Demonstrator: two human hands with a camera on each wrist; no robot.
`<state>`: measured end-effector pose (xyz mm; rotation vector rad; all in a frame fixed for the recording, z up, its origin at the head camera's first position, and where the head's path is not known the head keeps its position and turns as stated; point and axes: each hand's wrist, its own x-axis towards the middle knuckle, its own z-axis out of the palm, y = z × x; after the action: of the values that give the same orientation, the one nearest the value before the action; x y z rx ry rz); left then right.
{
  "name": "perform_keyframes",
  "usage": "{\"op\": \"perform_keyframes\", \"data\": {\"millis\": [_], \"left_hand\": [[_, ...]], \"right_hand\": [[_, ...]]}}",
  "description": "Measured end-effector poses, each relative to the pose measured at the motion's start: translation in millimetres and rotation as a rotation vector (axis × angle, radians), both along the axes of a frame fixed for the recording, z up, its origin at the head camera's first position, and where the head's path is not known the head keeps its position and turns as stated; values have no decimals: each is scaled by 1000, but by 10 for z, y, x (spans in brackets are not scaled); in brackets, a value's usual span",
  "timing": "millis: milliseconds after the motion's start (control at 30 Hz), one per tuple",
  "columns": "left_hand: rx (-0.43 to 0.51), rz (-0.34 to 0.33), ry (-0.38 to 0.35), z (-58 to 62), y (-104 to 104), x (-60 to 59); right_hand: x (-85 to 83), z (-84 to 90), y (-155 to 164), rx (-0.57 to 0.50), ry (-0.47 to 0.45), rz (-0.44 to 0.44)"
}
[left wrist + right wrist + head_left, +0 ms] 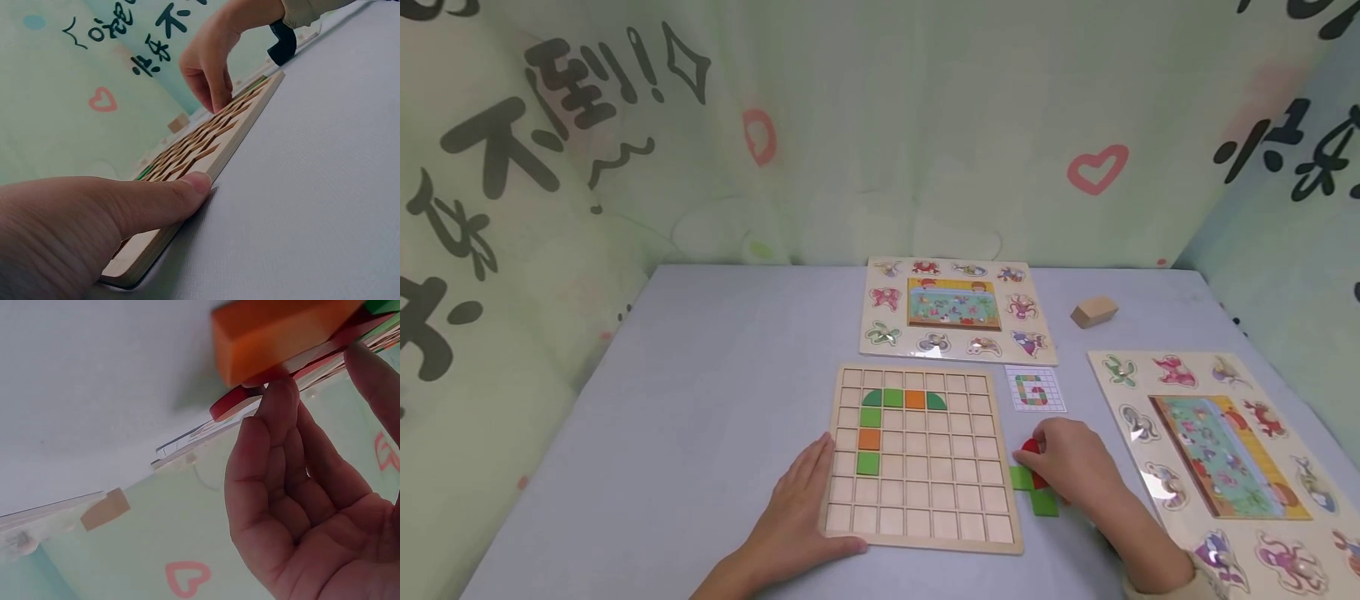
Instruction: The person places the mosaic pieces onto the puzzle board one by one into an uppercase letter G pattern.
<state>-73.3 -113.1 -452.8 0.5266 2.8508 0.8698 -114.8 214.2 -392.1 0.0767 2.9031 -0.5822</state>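
- Left hand [793,521] lies flat on the bench [700,400] at the near-left corner of the wooden grid board [925,454]; fingers straight along the board's left edge, thumb pressed to its near edge. Grip relaxed, holding nothing.
- Left wrist view: the thumb [156,200] touches the board edge [187,206]; right hand's fingers [209,81] point down at the board's far side.
- Right hand [1071,467] sits just right of the board on a small heap of loose tiles; fingers curled down over a red tile [1030,450]. Right wrist view: fingertips [281,400] touch the red tile [234,403], an orange tile [281,331] just beside it. Whether the grip has truly closed on the red tile, cannot tell.
- Green tiles [1037,496] lie touching under and near the right hand, by the board's right edge.
- In the board: green and orange tiles along the second row from the far side, then green, orange, green down the second column from the left.
- Pattern card [1034,389] just beyond the right hand, at the board's far-right corner.
- Far side: animal peg puzzle [955,308]; a second animal peg puzzle [1225,450] at right, near the right forearm.
- Plain wooden block [1093,312] far right, apart from the rest.
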Motion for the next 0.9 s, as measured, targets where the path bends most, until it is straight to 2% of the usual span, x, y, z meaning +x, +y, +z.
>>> {"op": "perform_keyframes", "data": {"millis": [400, 500, 767, 900], "left_hand": [[2, -6, -4, 8, 7, 5], [6, -6, -6, 5, 5, 4], [5, -7, 3, -6, 0, 8], [11, -7, 9, 5, -1, 3]], "right_hand": [[-18, -1, -14, -46, -21, -33], [-11, 37, -62, -57, 2, -31], [52, 143, -455, -94, 134, 109], [104, 158, -700, -109, 145, 163]]}}
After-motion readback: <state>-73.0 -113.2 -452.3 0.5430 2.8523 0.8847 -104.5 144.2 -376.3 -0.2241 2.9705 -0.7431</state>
